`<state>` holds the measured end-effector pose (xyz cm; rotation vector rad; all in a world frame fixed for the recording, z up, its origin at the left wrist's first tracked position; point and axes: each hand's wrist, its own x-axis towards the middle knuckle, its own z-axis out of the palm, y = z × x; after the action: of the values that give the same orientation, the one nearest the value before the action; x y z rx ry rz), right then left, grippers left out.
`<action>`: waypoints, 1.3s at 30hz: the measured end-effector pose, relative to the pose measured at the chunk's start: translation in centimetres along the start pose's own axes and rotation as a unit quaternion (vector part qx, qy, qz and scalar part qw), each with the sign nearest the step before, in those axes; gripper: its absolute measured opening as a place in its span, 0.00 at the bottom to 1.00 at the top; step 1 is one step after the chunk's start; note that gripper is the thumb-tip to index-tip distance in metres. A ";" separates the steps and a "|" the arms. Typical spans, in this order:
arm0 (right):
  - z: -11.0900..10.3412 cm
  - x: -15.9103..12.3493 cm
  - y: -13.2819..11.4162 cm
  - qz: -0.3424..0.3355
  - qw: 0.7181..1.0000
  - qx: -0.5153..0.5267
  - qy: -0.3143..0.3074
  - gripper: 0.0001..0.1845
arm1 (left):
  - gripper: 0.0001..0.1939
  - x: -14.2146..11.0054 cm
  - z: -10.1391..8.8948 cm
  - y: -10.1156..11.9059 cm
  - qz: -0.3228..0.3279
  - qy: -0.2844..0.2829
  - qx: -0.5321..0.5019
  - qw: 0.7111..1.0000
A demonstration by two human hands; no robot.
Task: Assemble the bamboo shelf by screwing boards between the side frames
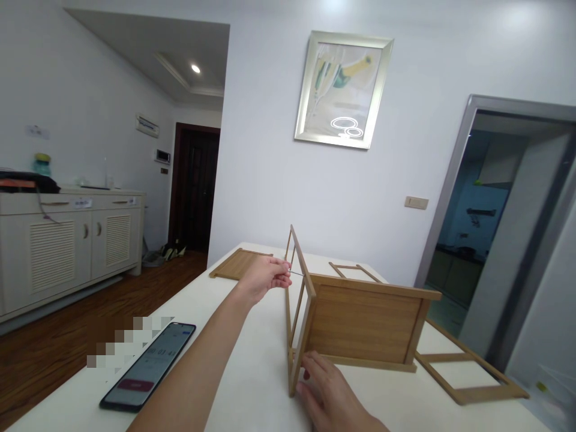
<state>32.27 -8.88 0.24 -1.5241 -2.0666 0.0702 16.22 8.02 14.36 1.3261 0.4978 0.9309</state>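
My left hand [264, 278] is closed, fingertips pinching a thin metal rod that looks like a hex key [297, 273]. The rod's far end meets the outer side of an upright wooden frame [302, 342], near its joint with a slatted wooden panel [364, 327]. Panel and frame stand on edge, roughly at right angles to each other. Low on the frame, my right hand [330, 390] grips the bottom bar, fingers curled against its inner side; part of the grip is hidden.
On the white table [252, 354] lie another wooden panel [234, 264] at the far left, an open wooden frame [468, 396] at the right and a further frame [355, 266] behind. A phone [148, 366] showing a timer rests near the left edge.
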 end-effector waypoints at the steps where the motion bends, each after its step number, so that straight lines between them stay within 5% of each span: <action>1: 0.0 -0.1 0.0 0.000 1.000 0.001 0.002 0.15 | 0.03 0.1 -0.1 -0.1 -0.005 -0.004 -0.013 1.000; 8: -0.1 -0.2 0.0 0.014 1.000 -0.009 -0.009 0.17 | 0.01 0.2 -0.3 -0.4 -0.025 -0.023 -0.045 0.998; 20: 0.5 -0.3 0.9 0.004 1.000 -0.020 0.004 0.18 | 0.05 -0.8 0.2 0.8 0.012 0.012 0.078 0.997; 29: 0.4 -0.1 0.8 -0.006 1.000 -0.029 -0.002 0.19 | 0.07 -0.4 -0.4 0.4 -0.018 -0.026 0.048 0.998; 39: 0.5 -0.2 0.8 0.000 1.000 -0.012 -0.004 0.17 | 0.05 -0.7 0.1 0.5 0.034 0.006 0.108 0.994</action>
<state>32.80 -8.67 -0.55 -1.5402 -2.0815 0.0524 15.77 7.41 14.70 1.5406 0.5777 0.9612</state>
